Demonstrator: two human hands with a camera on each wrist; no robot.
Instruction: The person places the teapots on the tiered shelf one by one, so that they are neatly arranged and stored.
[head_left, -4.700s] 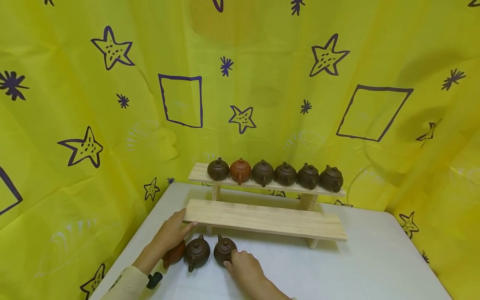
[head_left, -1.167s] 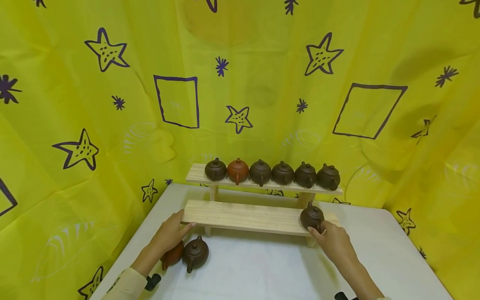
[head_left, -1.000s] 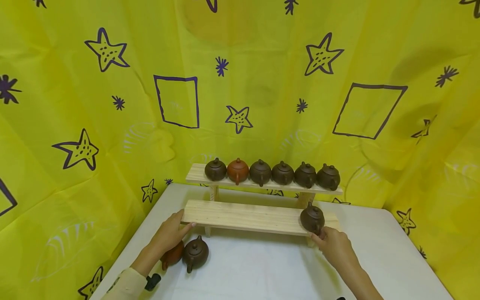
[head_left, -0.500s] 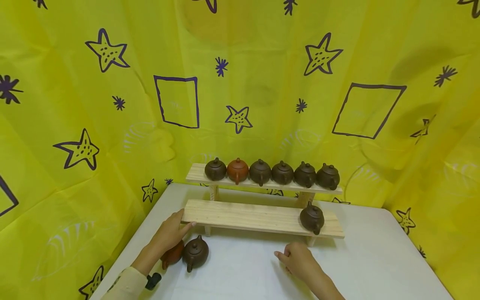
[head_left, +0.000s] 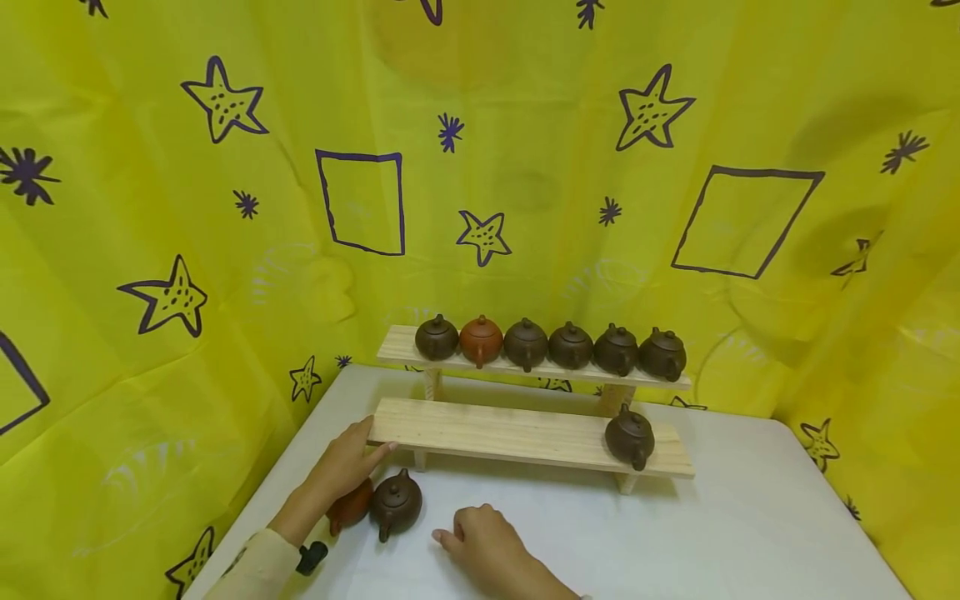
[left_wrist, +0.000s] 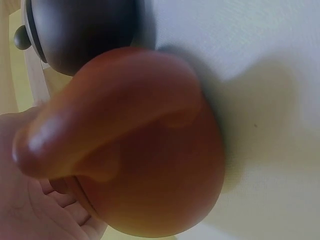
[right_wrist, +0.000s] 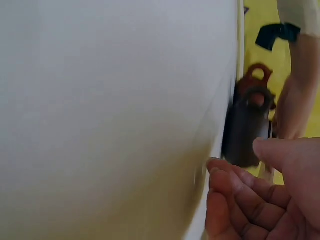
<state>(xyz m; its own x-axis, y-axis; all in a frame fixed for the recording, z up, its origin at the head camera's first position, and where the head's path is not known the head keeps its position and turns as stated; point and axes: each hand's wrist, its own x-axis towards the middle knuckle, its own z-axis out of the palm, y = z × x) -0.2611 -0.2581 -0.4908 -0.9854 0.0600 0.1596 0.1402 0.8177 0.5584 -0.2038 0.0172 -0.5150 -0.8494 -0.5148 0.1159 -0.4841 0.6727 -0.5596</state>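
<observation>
My left hand [head_left: 343, 463] grips the left end of the lower board of a two-tier wooden shelf [head_left: 487, 423], its thumb along the front edge. Under that wrist sits a reddish-brown teapot [head_left: 351, 505], partly hidden by the arm; its handle and body [left_wrist: 165, 165] fill the left wrist view. A dark brown teapot [head_left: 396, 502] stands beside it on the table. To the right of these, my right hand [head_left: 487, 546] hovers over the table, fingers loosely curled, holding nothing. Another dark teapot [head_left: 630, 437] stands near the right end of the lower board.
On the upper board [head_left: 397, 343] several teapots stand in a row, all dark but for one reddish teapot [head_left: 481, 341]. A white-covered table [head_left: 735, 508] bears the shelf. Yellow patterned cloth [head_left: 540, 192] surrounds the table at the back and sides.
My right hand carried a dark teapot from the table to the lower board's right end and let it go. It then moved back left toward the remaining table teapots. The left hand stayed put.
</observation>
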